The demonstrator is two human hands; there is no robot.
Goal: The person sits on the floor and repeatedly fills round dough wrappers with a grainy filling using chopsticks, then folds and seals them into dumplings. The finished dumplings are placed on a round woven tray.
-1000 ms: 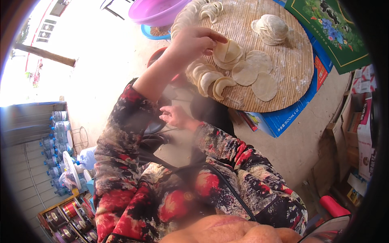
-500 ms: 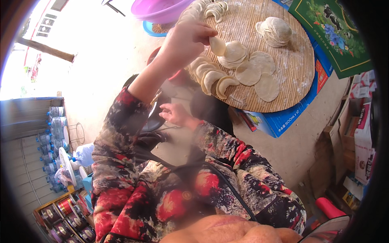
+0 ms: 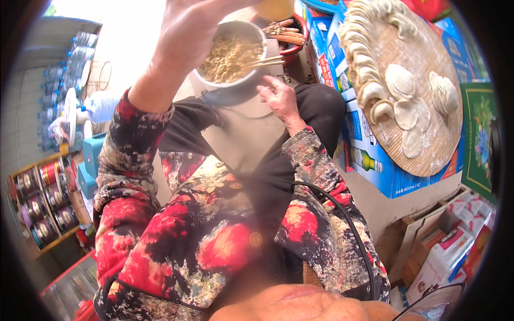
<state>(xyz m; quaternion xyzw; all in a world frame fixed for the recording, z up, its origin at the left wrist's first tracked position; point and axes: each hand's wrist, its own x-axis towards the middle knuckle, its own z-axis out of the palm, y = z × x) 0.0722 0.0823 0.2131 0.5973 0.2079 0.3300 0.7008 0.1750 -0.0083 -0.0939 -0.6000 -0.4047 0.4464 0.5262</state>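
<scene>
My left hand [image 3: 182,35] is raised at the top, left of and above a white bowl [image 3: 209,77] of crumbly filling [image 3: 227,51] with chopsticks [image 3: 272,61]; its fingertips are partly cut off, with a pale yellowish wrapper [image 3: 274,9] at them. My right hand [image 3: 278,99] is just below the bowl, fingers loosely bent and apart, holding nothing. On the round woven board [image 3: 438,150] at right lie a long curved row of folded dumplings [image 3: 363,67] and piles of round dough wrappers [image 3: 400,80].
Blue cartons [image 3: 375,184] lie under the board, beside a green box [image 3: 476,139]. A red basin [image 3: 300,45] holds reddish sticks. Water bottles [image 3: 75,64], spools [image 3: 45,192] on a rack and stacked cartons [image 3: 444,246] stand at the sides.
The view has swung toward the bowl, so the board now sits at right. My left hand has lifted a wrapper away from the board. My right hand is now beside the bowl.
</scene>
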